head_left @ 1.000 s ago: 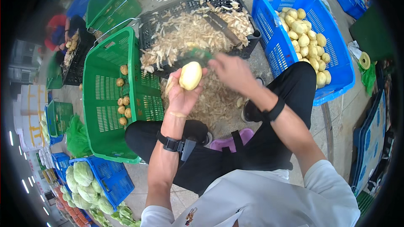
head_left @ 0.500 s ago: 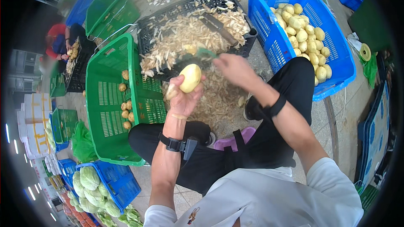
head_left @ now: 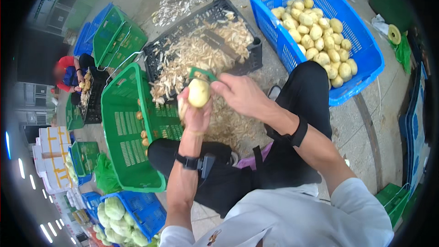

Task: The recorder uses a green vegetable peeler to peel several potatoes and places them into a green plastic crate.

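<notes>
In my left hand (head_left: 196, 116) sits a pale yellow peeled potato (head_left: 199, 93), held upright with the fingers wrapped round it. My right hand (head_left: 242, 92) grips a green peeler (head_left: 202, 73), whose head is at the potato's upper end. Whether the blade touches the potato I cannot tell. Beyond both hands, a heap of peelings (head_left: 196, 50) covers an upturned black crate (head_left: 153, 55). More peelings (head_left: 233, 126) lie on the floor below my hands, between my legs.
At right stands a blue crate (head_left: 366, 80) of peeled potatoes (head_left: 320, 41). A green crate (head_left: 114, 155) on my left holds a few unpeeled potatoes (head_left: 139, 115). Cabbages (head_left: 121, 219) fill a blue crate at lower left. Another person (head_left: 73, 75) handles potatoes at far left.
My right hand has come down and left, bringing the peeler to the top of the potato. The potato has tilted more upright, and the whole view has shifted a little.
</notes>
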Demonstrator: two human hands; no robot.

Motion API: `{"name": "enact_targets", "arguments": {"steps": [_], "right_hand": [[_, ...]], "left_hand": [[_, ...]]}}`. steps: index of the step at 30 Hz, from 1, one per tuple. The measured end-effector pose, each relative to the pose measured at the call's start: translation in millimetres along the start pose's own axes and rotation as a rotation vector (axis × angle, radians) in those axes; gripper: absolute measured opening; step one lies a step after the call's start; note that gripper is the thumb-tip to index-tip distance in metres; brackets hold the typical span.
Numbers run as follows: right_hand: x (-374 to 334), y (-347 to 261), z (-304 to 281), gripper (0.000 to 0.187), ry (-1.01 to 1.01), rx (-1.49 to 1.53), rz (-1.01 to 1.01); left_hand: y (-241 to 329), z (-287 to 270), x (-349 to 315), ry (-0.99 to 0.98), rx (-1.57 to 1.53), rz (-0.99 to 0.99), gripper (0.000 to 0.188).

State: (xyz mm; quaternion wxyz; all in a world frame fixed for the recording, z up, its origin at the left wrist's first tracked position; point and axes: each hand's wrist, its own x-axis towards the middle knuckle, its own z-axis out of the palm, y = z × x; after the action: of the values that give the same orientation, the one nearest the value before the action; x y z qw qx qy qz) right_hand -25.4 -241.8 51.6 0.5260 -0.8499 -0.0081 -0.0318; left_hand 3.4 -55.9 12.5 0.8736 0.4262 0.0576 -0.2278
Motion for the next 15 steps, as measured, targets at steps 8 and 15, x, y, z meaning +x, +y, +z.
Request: {"name": "enact_targets", "arguments": {"steps": [8, 15], "right_hand": [[3.0, 31.9, -0.4, 0.039, 0.031, -0.083, 0.064], [1.8, 17.4, -2.6, 0.041, -0.071, 0.002, 0.003]], "left_hand": [[-8.2, 34.0, -19.6, -0.092, 0.065, 0.1, 0.047], [-1.0, 22.0, -18.2, -0.043, -0.07, 0.078, 0.064]]}}
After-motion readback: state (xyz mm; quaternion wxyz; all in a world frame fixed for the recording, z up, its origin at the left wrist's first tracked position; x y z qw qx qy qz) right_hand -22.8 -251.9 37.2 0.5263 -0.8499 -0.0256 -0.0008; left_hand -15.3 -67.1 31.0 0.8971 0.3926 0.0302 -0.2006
